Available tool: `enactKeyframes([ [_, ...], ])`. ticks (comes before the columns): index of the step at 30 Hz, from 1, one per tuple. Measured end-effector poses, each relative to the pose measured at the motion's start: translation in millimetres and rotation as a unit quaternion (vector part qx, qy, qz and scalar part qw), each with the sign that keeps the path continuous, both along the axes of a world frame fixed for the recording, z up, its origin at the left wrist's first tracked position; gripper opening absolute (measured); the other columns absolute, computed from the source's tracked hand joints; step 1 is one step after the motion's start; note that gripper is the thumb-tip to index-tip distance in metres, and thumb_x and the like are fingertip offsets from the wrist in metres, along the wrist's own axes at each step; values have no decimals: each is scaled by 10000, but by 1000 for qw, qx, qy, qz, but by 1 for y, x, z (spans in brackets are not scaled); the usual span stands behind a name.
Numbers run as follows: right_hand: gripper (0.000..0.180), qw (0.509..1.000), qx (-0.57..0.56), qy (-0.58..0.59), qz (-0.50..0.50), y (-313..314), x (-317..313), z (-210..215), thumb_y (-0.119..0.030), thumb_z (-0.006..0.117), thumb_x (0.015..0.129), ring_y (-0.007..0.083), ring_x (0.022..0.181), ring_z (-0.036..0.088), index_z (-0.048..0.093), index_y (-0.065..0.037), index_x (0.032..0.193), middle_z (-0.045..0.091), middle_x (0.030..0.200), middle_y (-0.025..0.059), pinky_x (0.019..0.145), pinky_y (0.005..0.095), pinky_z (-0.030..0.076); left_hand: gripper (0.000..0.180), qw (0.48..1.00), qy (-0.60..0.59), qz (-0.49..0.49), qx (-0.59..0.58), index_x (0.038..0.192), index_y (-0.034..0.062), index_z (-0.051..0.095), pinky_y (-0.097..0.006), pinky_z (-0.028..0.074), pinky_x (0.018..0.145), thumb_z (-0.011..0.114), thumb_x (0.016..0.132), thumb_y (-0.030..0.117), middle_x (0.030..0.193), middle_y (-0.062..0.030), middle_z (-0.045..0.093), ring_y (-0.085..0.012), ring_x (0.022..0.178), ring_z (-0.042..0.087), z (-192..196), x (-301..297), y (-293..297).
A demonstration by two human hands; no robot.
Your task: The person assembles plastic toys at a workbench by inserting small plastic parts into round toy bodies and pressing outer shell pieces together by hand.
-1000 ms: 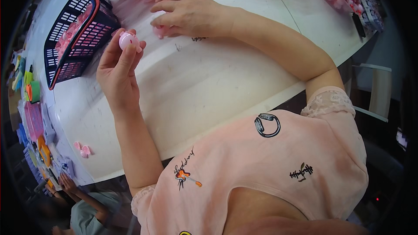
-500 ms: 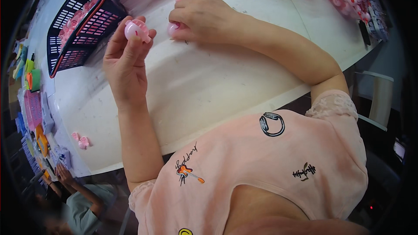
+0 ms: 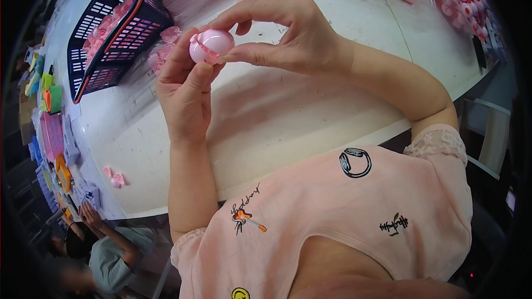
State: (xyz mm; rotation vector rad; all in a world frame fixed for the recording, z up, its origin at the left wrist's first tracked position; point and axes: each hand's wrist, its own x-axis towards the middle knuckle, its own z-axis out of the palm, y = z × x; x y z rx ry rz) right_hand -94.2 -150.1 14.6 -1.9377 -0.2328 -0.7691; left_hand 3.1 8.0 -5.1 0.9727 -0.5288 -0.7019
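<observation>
A small round pink plastic ball-shaped piece (image 3: pixel 211 45) is held up above the white table (image 3: pixel 310 105). My left hand (image 3: pixel 185 91) grips it from below with the fingertips. My right hand (image 3: pixel 277 33) pinches it from the right side with thumb and forefinger. Both hands meet on the piece, in front of my chest. Loose pink plastic parts (image 3: pixel 166 50) lie on the table just beyond the hands.
A black and red mesh basket (image 3: pixel 113 22) with pink parts stands at the far left. More pink and red parts (image 3: pixel 460 0) lie at the far right. Two small pink pieces (image 3: pixel 113 177) lie near the table's left edge. Another person (image 3: pixel 111 249) is at lower left.
My right hand has lifted off the table and come over to my left hand. Both hands now hold the pink piece together, closer to me.
</observation>
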Motion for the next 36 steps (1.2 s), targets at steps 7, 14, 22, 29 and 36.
enactKeyframes([
  [7,250,999,-14,-25,-25,1,5,-9,-216,689,716,147,732,595,640,-75,917,640,833,47,603,242,495,450,999,-26,-44,-8,1204,-8,434,-363,452,903,602,793,68,1152,-136,507,-251,1037,531,-6,3,3],
  [14,218,1000,-12,-24,-13,0,6,-10,-202,700,708,121,735,561,638,-88,883,620,821,24,587,237,458,468,999,-39,-37,8,1204,-14,430,-367,454,899,615,783,73,1119,-157,523,-263,1029,535,-7,1,2],
  [22,206,998,42,26,32,-4,6,-11,-177,708,690,108,693,532,638,-83,859,591,770,6,549,235,419,451,997,-17,-27,74,1206,-18,421,-337,475,866,596,804,90,1125,-171,515,-242,995,552,-5,1,5],
  [29,189,1000,17,26,4,-4,2,-12,-127,716,678,117,704,534,648,-81,848,611,770,13,527,235,413,444,992,102,-69,-2,1176,7,432,-329,475,858,616,799,154,1121,-135,502,-220,955,562,-5,-8,0],
  [36,213,995,-64,78,-6,-23,-2,11,-164,704,689,117,692,550,637,-65,865,607,771,41,563,245,438,458,982,180,-61,-11,1193,20,398,-305,493,839,604,808,158,1169,-158,465,-230,958,558,-6,-12,1],
])
